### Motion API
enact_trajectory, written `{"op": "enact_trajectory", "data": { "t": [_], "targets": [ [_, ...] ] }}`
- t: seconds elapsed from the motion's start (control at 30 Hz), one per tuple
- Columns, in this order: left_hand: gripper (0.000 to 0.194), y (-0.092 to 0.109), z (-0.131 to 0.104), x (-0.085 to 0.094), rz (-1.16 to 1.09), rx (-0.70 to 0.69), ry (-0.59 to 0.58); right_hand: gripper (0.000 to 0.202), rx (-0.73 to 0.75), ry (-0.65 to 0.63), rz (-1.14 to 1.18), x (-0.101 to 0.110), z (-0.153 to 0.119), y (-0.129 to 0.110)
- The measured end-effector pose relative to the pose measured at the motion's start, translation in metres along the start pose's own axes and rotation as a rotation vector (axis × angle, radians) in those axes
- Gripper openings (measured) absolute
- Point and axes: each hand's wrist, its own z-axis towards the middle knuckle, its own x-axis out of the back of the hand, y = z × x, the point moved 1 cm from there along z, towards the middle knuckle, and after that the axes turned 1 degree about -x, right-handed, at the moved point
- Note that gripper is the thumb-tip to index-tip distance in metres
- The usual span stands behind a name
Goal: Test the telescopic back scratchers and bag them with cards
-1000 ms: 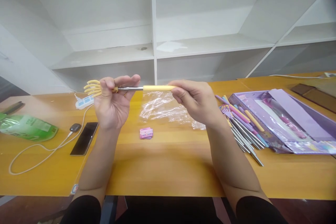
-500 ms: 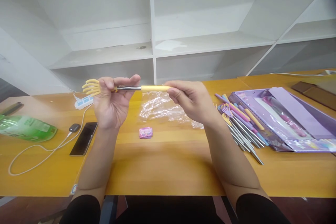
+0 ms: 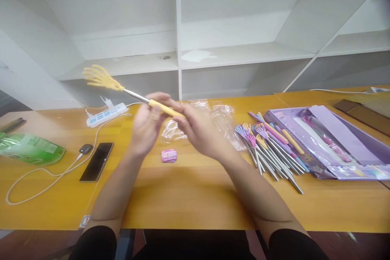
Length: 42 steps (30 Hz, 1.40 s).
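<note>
A yellow back scratcher (image 3: 136,95) with a hand-shaped head and a short silver rod is held up over the table, its head pointing to the upper left. My left hand (image 3: 145,126) is closed around the front of its yellow handle, fingers slightly blurred. At the handle's rear end, my right hand (image 3: 199,129) pinches it between thumb and fingers. Beyond both hands lie clear plastic bags (image 3: 224,121). Small pink cards (image 3: 168,155) sit in a stack below the hands. To the right is a pile of scratcher heads with silver rods (image 3: 278,158) and coloured handles (image 3: 293,141).
At the right stands an open purple box (image 3: 350,172) with a packaged pink item (image 3: 332,142) in it. The left side holds a green bottle (image 3: 33,148), a phone (image 3: 96,161), a white cable (image 3: 39,202) and a power strip (image 3: 107,115). White shelving (image 3: 178,28) rises behind.
My left hand has moved from the scratcher's head down to its handle. The head now swings free at the upper left, and my right hand has shifted left and lower.
</note>
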Motion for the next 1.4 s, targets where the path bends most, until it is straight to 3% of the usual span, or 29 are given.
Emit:
{"op": "enact_trajectory", "data": {
  "t": [0.1,0.23,0.37,0.5,0.7,0.83,0.93,1.17,1.4],
  "targets": [
    [0.032,-0.022,-0.003,-0.007,-0.004,0.039,0.066,0.030,-0.088,-0.114,-0.160,-0.013,0.002,0.003],
    [0.036,-0.017,0.000,0.008,0.391,0.181,-0.038,0.040,-0.074,-0.313,-0.263,0.013,0.005,0.015],
    [0.033,0.009,0.003,0.024,0.878,0.188,-0.197,0.039,-0.095,-0.040,-0.153,0.057,0.004,0.028],
    [0.028,0.017,0.005,0.028,1.133,0.091,-0.218,0.066,0.071,0.150,-0.149,0.074,0.002,0.033],
    [0.032,0.007,0.003,0.032,1.266,-0.212,-0.236,0.024,0.416,0.267,-0.312,0.058,0.009,0.039],
    [0.026,0.007,0.005,0.032,1.377,-0.463,-0.181,0.024,0.499,0.317,-0.440,0.050,0.013,0.045],
    [0.019,0.008,0.008,0.031,1.380,-0.571,-0.131,0.024,0.506,0.352,-0.503,0.050,0.013,0.046],
    [0.010,0.008,0.009,0.033,1.269,-0.656,0.004,0.022,0.610,0.419,-0.535,0.056,0.012,0.043],
    [0.008,0.017,0.012,0.047,1.212,-0.603,0.065,0.022,0.530,0.471,-0.610,0.071,0.011,0.048]
  ]
}}
